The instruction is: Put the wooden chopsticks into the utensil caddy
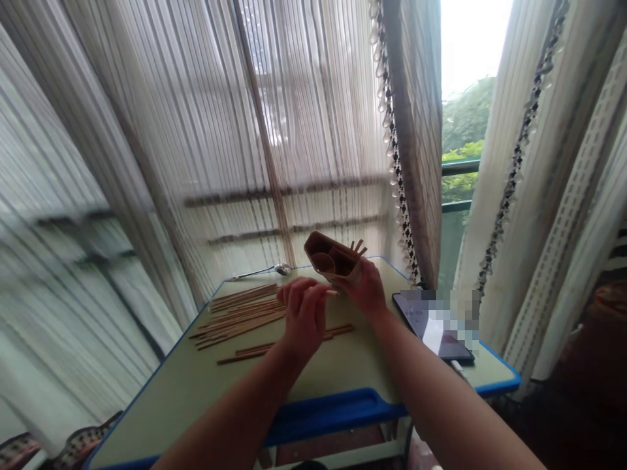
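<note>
My right hand [366, 290] is closed around the side of a brown utensil holder [353, 275], tilted so its open top faces me. Dividers split its inside, and a few stick ends [359, 247] poke out beyond its far right side. Just below the holder is my left hand [304, 307], fingers curled together; a small pale tip [333, 292] shows at its right, and I cannot tell whether it is a fingertip or a stick end. Brown chopsticks [240, 321] lie spread on the table left of this hand, and several more chopsticks [249, 351] lie beneath its wrist.
The pale table [181, 391] has a blue edge and a blue tray groove in front. A metal spoon [281, 268] lies at the back left. On the right lies a dark tablet [431, 329] with a white cable plug [459, 371]. Striped curtains [323, 130] hang behind.
</note>
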Demonstrator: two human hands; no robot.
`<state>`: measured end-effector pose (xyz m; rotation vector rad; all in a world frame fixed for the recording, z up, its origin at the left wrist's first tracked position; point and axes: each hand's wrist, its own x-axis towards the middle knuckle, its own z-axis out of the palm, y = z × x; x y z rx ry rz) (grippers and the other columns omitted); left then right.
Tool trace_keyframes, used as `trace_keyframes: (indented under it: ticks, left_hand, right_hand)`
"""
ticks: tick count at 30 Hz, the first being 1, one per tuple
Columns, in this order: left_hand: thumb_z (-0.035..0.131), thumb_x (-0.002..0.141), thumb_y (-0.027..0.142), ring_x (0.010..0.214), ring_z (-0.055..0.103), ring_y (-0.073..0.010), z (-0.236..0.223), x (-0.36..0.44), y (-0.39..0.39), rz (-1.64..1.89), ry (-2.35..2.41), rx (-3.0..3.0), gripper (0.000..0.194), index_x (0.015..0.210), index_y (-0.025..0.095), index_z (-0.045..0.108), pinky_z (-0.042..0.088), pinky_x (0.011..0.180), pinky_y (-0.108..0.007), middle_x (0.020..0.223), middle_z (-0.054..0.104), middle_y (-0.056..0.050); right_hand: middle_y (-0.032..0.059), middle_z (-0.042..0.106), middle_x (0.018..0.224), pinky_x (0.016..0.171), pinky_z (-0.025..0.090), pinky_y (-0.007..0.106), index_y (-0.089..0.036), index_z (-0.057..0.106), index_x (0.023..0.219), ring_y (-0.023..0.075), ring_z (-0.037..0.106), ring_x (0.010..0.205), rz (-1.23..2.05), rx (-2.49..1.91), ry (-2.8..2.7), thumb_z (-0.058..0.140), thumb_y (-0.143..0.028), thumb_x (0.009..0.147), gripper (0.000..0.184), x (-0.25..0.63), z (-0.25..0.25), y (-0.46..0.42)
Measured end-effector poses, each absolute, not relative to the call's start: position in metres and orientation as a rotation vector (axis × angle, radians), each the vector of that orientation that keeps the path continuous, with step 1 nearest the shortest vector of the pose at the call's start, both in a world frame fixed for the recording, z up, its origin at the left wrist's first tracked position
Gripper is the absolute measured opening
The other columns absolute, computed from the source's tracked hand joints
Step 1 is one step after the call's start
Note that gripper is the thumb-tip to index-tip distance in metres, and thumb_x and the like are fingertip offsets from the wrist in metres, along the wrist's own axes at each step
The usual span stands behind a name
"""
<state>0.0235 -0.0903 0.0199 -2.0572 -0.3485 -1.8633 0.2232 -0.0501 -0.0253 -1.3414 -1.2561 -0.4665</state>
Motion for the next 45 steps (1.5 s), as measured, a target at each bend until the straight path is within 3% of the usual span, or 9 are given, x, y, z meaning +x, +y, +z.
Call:
trace_keyframes:
  ticks: [7, 13, 20, 25, 29, 33, 45]
  left_hand:
    - [0.052, 0.096, 0.025, 0.081, 0.057, -0.0131, 0.035, 0.019, -0.072, -2.367, -0.397, -1.997, 0.007, 0.101, 0.019, 0.052, 0.049, 0.073, -0.027, 0.092, 0.057, -0.003]
    - [0.058, 0.091, 0.037, 0.07, 0.057, -0.0093, 0.051, 0.005, -0.04, -2.878, -0.803, -1.649, 0.021, 0.095, 0.02, 0.047, 0.052, 0.065, -0.023, 0.09, 0.054, -0.001]
    - [0.048, 0.092, 0.024, 0.058, 0.057, -0.0061, 0.057, -0.017, 0.004, -3.435, -1.1, -1.174, 0.01, 0.096, 0.021, 0.04, 0.058, 0.065, -0.027, 0.084, 0.052, 0.003]
    - [0.042, 0.095, 0.019, 0.055, 0.056, -0.0041, 0.059, -0.024, 0.014, -3.524, -1.318, -0.904, 0.006, 0.097, 0.021, 0.037, 0.059, 0.063, -0.025, 0.084, 0.051, 0.003]
    - [0.038, 0.097, 0.015, 0.055, 0.055, -0.0024, 0.061, -0.028, 0.021, -3.547, -1.322, -0.741, 0.008, 0.099, 0.022, 0.035, 0.058, 0.059, -0.021, 0.09, 0.048, 0.003]
    - [0.036, 0.097, 0.015, 0.06, 0.057, -0.0025, 0.06, -0.031, 0.026, -3.526, -1.348, -0.734, 0.009, 0.102, 0.023, 0.036, 0.058, 0.058, -0.018, 0.094, 0.048, 0.001]
    - [0.042, 0.097, 0.018, 0.056, 0.056, -0.003, 0.053, -0.017, 0.012, -3.435, -1.425, -0.951, 0.007, 0.098, 0.022, 0.036, 0.058, 0.058, -0.021, 0.091, 0.05, 0.002]
  right_hand:
    - [0.0172, 0.064, 0.114, 0.094, 0.051, 0.051, -0.014, 0.053, 0.122, 0.0335, 0.061, 0.106, -0.355, -1.231, -1.275, 0.076, -0.055, 0.069, 0.071, 0.229, -0.035, -0.042]
    - [0.016, 0.06, 0.121, 0.102, 0.049, 0.052, -0.018, 0.053, 0.121, 0.0317, 0.06, 0.113, -0.242, -1.163, -1.372, 0.079, -0.042, 0.068, 0.064, 0.231, -0.045, -0.032]
    - [0.0121, 0.059, 0.114, 0.099, 0.051, 0.052, -0.021, 0.061, 0.11, 0.0311, 0.059, 0.11, -0.306, -1.203, -1.405, 0.071, -0.025, 0.066, 0.045, 0.231, -0.043, -0.034]
    - [0.009, 0.06, 0.114, 0.1, 0.051, 0.052, -0.023, 0.059, 0.111, 0.0308, 0.059, 0.109, -0.244, -1.13, -1.412, 0.065, -0.017, 0.064, 0.048, 0.233, -0.038, -0.043]
    - [0.0124, 0.06, 0.117, 0.102, 0.05, 0.052, -0.019, 0.05, 0.12, 0.0302, 0.059, 0.111, -0.173, -1.113, -1.309, 0.065, -0.02, 0.064, 0.059, 0.237, -0.042, -0.041]
    - [0.0161, 0.058, 0.122, 0.101, 0.049, 0.053, -0.017, 0.047, 0.121, 0.0324, 0.058, 0.115, -0.161, -1.131, -1.206, 0.069, -0.025, 0.062, 0.063, 0.242, -0.048, -0.035]
    - [0.0138, 0.059, 0.122, 0.099, 0.05, 0.054, -0.02, 0.046, 0.121, 0.0331, 0.059, 0.115, -0.167, -1.19, -1.225, 0.068, -0.027, 0.063, 0.062, 0.239, -0.047, -0.038]
